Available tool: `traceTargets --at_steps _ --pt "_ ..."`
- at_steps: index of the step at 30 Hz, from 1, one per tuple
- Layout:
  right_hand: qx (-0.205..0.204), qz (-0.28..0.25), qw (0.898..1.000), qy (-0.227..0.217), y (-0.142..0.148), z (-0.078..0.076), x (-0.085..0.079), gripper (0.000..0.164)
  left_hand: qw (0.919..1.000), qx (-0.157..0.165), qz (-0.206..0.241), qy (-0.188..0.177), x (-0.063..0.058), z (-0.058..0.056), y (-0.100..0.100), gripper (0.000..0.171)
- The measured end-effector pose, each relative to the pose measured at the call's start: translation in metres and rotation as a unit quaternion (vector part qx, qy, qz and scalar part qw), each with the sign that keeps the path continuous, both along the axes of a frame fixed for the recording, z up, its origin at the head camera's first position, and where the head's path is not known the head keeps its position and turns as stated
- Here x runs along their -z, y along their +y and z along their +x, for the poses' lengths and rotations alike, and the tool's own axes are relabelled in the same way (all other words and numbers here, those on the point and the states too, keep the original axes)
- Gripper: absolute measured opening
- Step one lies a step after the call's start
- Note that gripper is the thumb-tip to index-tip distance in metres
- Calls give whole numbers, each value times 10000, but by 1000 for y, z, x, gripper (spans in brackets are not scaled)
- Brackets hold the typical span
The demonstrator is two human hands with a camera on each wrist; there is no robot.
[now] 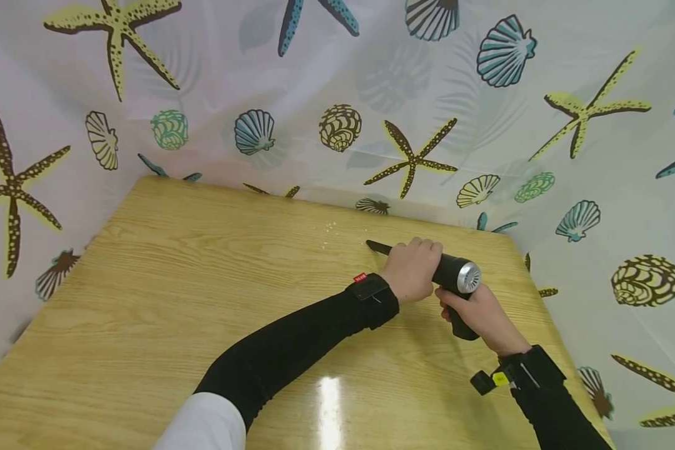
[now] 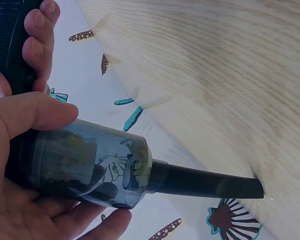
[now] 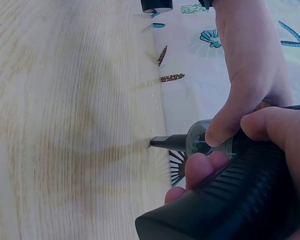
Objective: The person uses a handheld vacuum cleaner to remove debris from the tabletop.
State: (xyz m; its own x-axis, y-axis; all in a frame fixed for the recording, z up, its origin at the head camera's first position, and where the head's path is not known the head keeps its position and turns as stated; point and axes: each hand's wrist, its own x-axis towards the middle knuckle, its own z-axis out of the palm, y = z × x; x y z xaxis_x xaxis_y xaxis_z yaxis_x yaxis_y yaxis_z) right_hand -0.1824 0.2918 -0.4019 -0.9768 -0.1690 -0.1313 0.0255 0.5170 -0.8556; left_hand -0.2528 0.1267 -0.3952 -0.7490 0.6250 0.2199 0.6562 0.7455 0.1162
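A black handheld vacuum cleaner (image 1: 450,272) with a silver rear cap is held over the wooden table by both hands. My left hand (image 1: 413,269) grips its body from above, around the see-through dust cup (image 2: 90,165). Curled round the ribbed handle (image 3: 230,195) is my right hand (image 1: 486,315). The narrow black nozzle (image 2: 210,182) points toward the table's far side, its tip at or just above the wood; contact is unclear. Small white crumbs (image 1: 330,226) lie scattered to the left of that tip. Inside the cup, the contents are hard to make out.
The light wooden table (image 1: 202,262) meets a hanging sheet (image 1: 309,75) printed with shells and starfish, at the back and along both sides. Each forearm has a black sleeve and a wrist strap (image 1: 371,294). A glare spot shines near the table's front.
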Motion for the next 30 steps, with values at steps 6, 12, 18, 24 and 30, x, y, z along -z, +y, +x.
traceTargets --at_steps 6,12,18,24,30 --pt "40 16 10000 -42 -2 -3 -2 44 10000 -10 70 20 1 -3 -2 49" --pt "-4 27 10000 -3 -4 -6 -3 46 9998 -12 152 106 1 -5 -4 49" --pt "-67 -87 9999 -1 -6 -8 -2 46 9997 -30 180 142 2 -6 -6 48" --pt "-40 -78 10000 -35 -6 -11 0 45 9997 -62 171 156 1 -6 -9 48" --pt "18 -107 9999 -81 -8 -12 2 44 9996 -136 149 174 1 -6 -10 48"
